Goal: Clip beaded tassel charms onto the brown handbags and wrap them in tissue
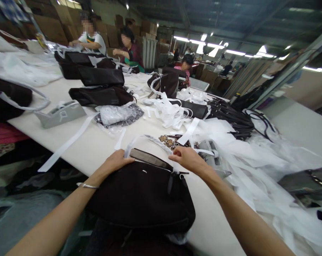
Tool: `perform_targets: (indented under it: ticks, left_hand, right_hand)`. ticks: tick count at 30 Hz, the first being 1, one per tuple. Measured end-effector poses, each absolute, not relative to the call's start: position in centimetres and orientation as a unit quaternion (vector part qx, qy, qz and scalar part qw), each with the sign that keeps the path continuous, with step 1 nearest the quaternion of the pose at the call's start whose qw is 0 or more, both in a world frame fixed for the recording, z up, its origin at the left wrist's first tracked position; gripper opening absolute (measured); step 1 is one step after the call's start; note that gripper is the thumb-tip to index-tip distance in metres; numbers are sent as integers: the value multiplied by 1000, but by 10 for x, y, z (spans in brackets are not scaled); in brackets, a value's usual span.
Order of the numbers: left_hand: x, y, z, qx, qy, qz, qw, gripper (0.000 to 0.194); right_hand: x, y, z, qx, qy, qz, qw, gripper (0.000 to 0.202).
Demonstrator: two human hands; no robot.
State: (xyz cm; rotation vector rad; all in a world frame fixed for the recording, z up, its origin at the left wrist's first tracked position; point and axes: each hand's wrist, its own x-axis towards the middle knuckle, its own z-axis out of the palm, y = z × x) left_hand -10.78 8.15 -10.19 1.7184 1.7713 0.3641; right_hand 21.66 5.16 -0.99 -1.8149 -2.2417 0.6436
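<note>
A black handbag (147,199) stands at the table's near edge, right in front of me. Its top gapes, showing a grey-brown lining (150,159). The bag's handle (153,138), covered in a pale wrapping, arches up behind the opening. My left hand (119,160) grips the top left rim, thumb laid along the edge and the other fingers hidden behind. At the right foot of the handle, my right hand (183,156) has its fingers curled together on the wrapped strap. A zipper pull (170,182) and a metal ring (181,176) hang just below it.
Grey tape dispensers stand at left (62,114) and right (213,156). Beyond lie a plastic-bagged bundle (118,115), white strips (171,110), gold-brown patterned pieces (174,141) and more black bags (99,76). White sheeting (246,167) covers the right side. Several people work across the table.
</note>
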Motion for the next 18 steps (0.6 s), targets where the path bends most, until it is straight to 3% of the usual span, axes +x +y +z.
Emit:
perform_targets:
  ticks: [3, 5, 11, 18]
  left_hand:
    - [-98, 77, -110, 669, 687, 101, 264, 61]
    - [-94, 75, -113, 676, 688, 82, 250, 62]
    - [-101, 81, -100, 699, 672, 66, 235, 56]
    - [-107, 102, -82, 715, 684, 61, 132, 66]
  right_hand:
    - [245, 25, -28, -642, -728, 239, 17, 60]
    - [254, 6, -50, -643, -717, 269, 19, 72]
    - [259, -14, -86, -692, -650, 284, 129, 28]
    - [256, 11, -102, -714, -604, 262, 239, 30]
